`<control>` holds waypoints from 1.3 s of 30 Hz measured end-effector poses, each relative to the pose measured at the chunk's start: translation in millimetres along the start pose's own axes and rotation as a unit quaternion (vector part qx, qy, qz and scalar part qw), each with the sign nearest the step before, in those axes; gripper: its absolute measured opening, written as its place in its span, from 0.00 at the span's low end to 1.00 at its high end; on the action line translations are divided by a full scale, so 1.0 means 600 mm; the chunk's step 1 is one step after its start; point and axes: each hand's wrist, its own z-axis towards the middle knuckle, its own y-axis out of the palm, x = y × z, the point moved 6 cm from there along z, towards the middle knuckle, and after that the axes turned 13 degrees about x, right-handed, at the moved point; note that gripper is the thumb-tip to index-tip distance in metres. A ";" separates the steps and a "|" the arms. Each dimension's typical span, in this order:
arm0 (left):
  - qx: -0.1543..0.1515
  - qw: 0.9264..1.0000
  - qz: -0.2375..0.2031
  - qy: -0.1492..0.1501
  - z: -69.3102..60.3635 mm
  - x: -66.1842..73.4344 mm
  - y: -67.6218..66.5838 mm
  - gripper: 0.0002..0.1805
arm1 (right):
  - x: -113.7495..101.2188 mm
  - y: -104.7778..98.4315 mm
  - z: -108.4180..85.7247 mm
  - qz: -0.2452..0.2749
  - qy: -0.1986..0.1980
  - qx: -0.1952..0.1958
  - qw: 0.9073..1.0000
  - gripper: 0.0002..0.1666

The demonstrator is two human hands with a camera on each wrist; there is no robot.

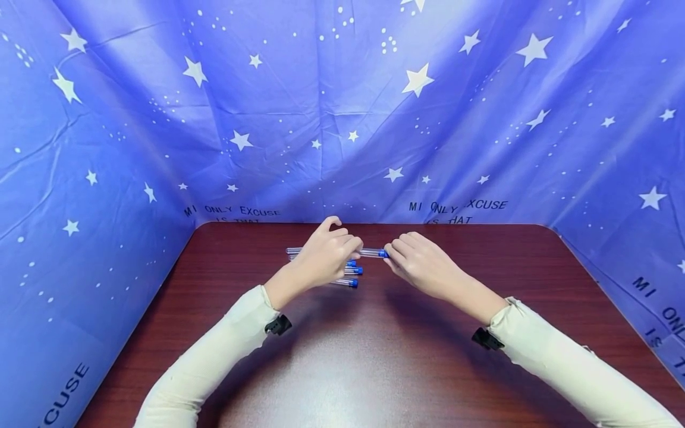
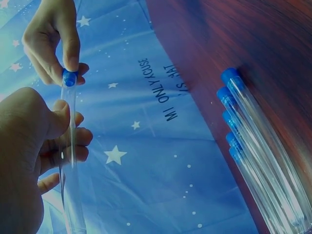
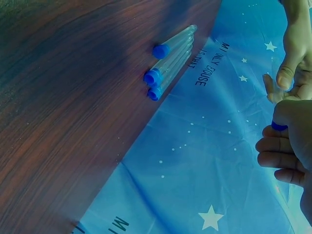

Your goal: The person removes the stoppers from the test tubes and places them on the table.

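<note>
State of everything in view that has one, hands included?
Held tube: in the left hand, capped; tightness can't be told.
Its blue cap: at the tube's end, pinched by the right hand.
Left hand: gripping the tube.
Right hand: on the cap.
Table tubes: lying, capped.

Blue star-printed cloth [image 1: 299, 160] behind and beside a glossy reddish-brown table [image 1: 514, 261], pale glare [image 1: 316, 374] across it

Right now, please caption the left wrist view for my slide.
Left hand holds a clear tube, right hand pinches its blue cap; other capped tubes lie nearby.
</note>
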 end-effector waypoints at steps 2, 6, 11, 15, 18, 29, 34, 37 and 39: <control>-0.003 1.000 0.002 0.000 0.000 0.000 0.000 0.02 | 0.000 -0.001 0.001 -0.001 0.001 0.003 1.000 0.11; -0.006 1.000 0.005 -0.003 0.001 -0.001 0.001 0.03 | 0.000 -0.005 0.005 0.000 0.005 0.006 1.000 0.11; -0.014 1.000 0.004 -0.009 0.002 -0.002 0.003 0.03 | 0.000 -0.006 0.005 -0.002 0.005 0.011 1.000 0.11; -0.020 1.000 0.001 -0.014 0.003 -0.002 0.004 0.03 | 0.000 -0.006 0.003 0.001 0.004 0.019 1.000 0.11; -0.027 0.999 -0.005 -0.019 0.004 -0.002 0.004 0.03 | 0.000 -0.005 0.001 0.003 0.004 0.025 1.000 0.11; -0.043 0.998 -0.018 -0.031 0.005 -0.006 0.004 0.03 | -0.001 -0.007 0.002 -0.004 -0.005 0.037 0.999 0.18; -0.049 0.998 -0.023 -0.036 0.005 -0.008 0.006 0.04 | -0.002 -0.009 0.002 -0.005 -0.005 0.037 0.999 0.19; -0.055 0.997 -0.029 -0.040 0.005 -0.009 0.007 0.04 | -0.003 -0.010 0.002 -0.006 -0.008 0.038 0.999 0.18; -0.058 0.997 -0.036 -0.043 0.007 -0.010 0.006 0.05 | -0.003 -0.011 0.002 -0.008 -0.010 0.040 0.999 0.18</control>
